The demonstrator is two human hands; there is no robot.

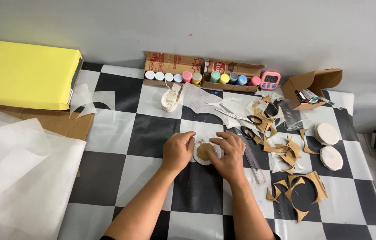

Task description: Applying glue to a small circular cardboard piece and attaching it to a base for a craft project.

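both forearms reach up from the near edge, and the left hand (178, 150) and right hand (230, 155) press down together on a round cardboard disc (205, 151) wrapped in white paper, lying flat on the checkered worktop (152, 129). it sits between the fingertips, likely so the paper edge folds over. just right lie a ruler (252, 158), scissors (243, 118) and cardboard scraps (292, 178); two finished white discs (329, 144) rest beyond.

Glossy checkered tablecloth (152, 129), matt brown cardboard scraps (292, 153), thin translucent paper sheets (14, 164), clear plastic ruler (252, 158), metal-bladed scissors (237, 117).
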